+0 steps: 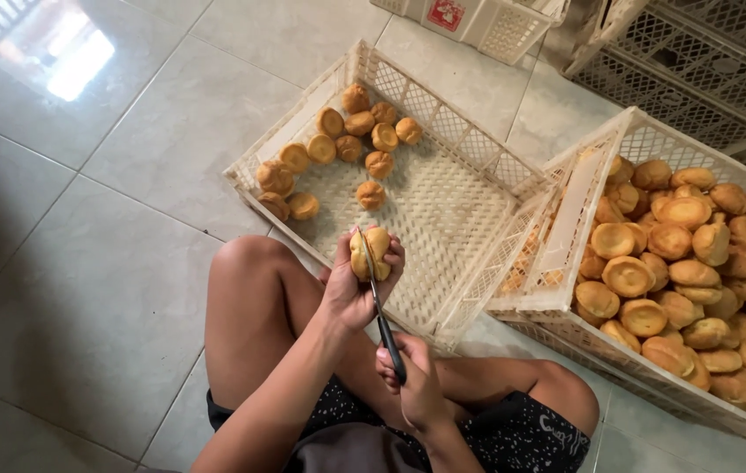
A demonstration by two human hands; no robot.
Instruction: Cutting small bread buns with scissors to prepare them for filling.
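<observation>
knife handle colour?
Black; the knife handle shows in the right hand, head view.

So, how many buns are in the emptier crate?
14 buns, clustered in the far left corner of the crate; the wall may hide others. Left hand holds another; right hand, a knife.

Near crate (408, 228) floor lies open past scattered buns (338, 149); right crate (583, 201) brims.

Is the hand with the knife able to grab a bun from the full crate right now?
Probably not right away. The right hand is wrapped around the knife, which is cutting the bun in the left hand. The full crate sits close on that side, its open top unblocked.
</observation>
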